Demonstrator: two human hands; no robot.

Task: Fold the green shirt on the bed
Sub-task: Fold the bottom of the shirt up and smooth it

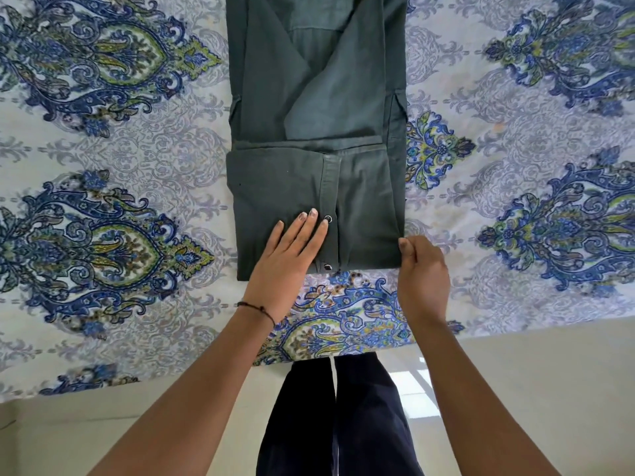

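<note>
The dark green shirt point(316, 115) lies lengthwise on the bed, folded into a narrow strip with its sides and sleeves turned in. Its near end is folded up over itself, showing a placket with two metal snaps. My left hand point(288, 255) rests flat on that near fold, fingers spread, just left of the snaps. My right hand point(424, 273) is at the shirt's near right corner, fingers curled and pinching the fabric edge there. The far end of the shirt runs out of the top of the view.
The bed is covered with a white sheet point(103, 159) printed in blue and green paisley. Its near edge point(515, 333) hangs over a pale tiled floor. My legs in dark trousers point(333, 417) stand against the bed's edge.
</note>
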